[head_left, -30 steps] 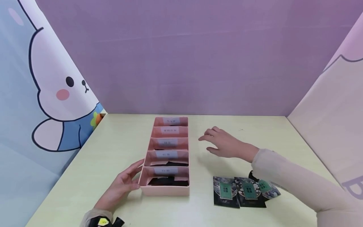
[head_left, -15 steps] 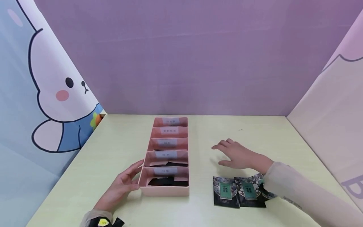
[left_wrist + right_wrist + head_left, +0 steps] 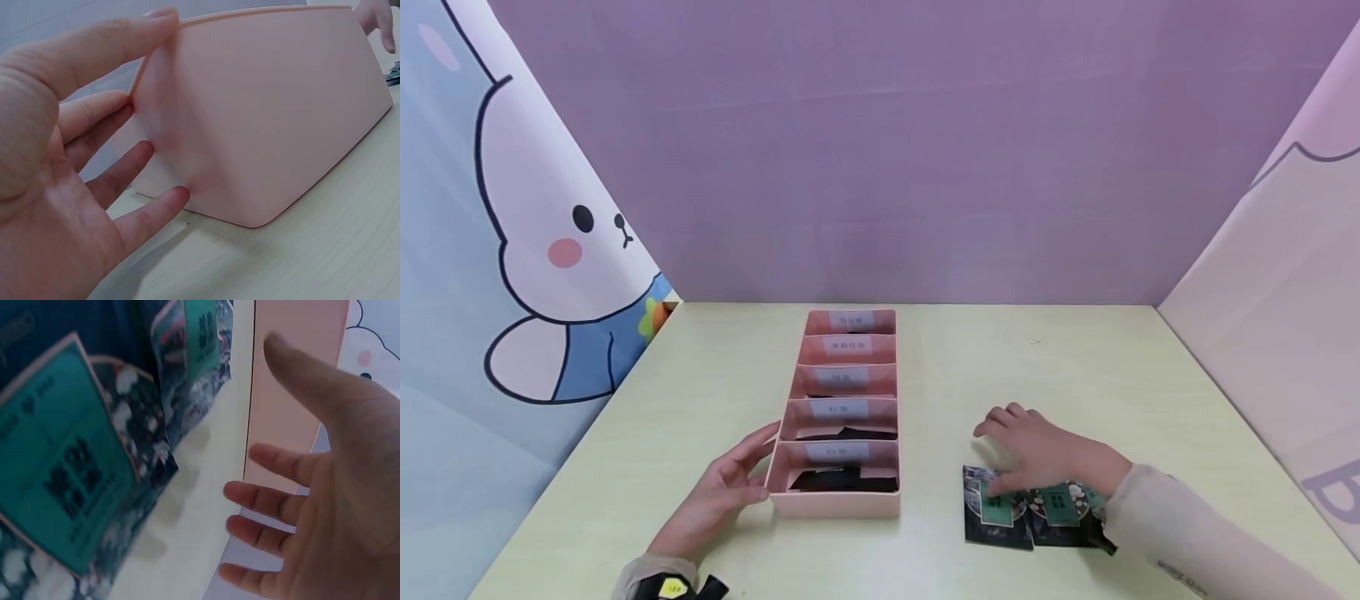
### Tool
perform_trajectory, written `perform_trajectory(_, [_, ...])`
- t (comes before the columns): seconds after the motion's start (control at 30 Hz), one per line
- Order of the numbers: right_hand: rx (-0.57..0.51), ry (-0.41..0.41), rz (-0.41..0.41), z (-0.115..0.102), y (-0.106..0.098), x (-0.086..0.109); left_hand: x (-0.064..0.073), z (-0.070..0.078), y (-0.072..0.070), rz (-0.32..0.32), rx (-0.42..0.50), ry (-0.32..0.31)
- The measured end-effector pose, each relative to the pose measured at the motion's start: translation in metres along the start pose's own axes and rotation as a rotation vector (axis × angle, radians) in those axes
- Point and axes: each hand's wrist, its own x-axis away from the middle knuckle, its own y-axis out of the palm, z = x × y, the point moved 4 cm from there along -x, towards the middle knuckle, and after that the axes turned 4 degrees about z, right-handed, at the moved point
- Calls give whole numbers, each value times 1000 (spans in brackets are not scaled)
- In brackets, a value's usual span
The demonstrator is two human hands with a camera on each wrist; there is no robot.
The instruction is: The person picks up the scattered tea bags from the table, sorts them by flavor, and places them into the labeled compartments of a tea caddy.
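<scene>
A long pink divided box point(image 3: 835, 505) stands on the table, with a white label in each compartment and flat black packets in several. My left hand point(image 3: 718, 496) touches its near left corner, the thumb at the rim and straight fingers against the wall point(image 3: 250, 112). To the right lie dark tea packets with green labels, a left one point(image 3: 998, 533) and a middle one point(image 3: 1060, 510) side by side, another partly hidden under my right sleeve. Over them hovers my right hand point(image 3: 1041, 450), fingers spread; in the right wrist view a gap shows between it and the packets point(image 3: 69, 456).
The pale table point(image 3: 737, 350) meets a purple panel point(image 3: 910, 167) at the back. A rabbit-printed panel point(image 3: 550, 250) stands on the left and a pale panel point(image 3: 1300, 317) on the right.
My right hand has moved from beside the box rightward and toward me, down over the tea packets. The left hand and the box have stayed in place.
</scene>
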Motion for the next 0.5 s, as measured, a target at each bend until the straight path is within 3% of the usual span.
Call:
perform_trajectory(0.2, [-34, 22, -56, 0, 13, 5, 0, -1, 1, -23, 6, 41])
perform_trajectory(0.5, [-181, 32, -81, 3, 20, 0, 0, 0, 0, -12, -3, 36])
